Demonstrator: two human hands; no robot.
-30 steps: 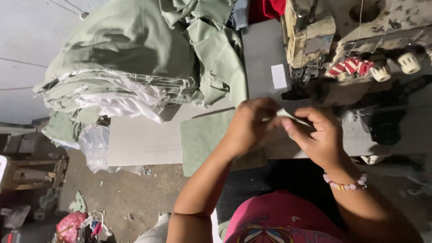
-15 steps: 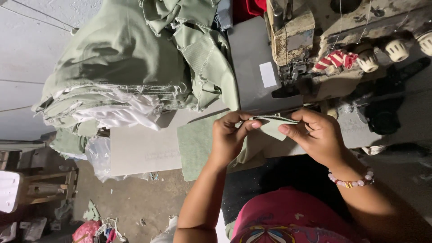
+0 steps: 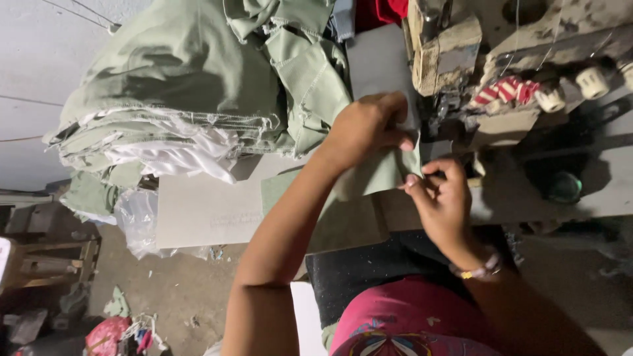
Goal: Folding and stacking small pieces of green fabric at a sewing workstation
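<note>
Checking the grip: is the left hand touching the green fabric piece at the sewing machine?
Touching. The head view shows the left hand pressing flat on the green fabric piece, with no gap.

plastic bag point(image 3: 135, 221): clear, crumpled, hanging below the pile of green cloth point(image 3: 191, 86)
white tag: small pale rectangle seen earlier is hidden behind the left hand point(image 3: 366, 128)
</note>
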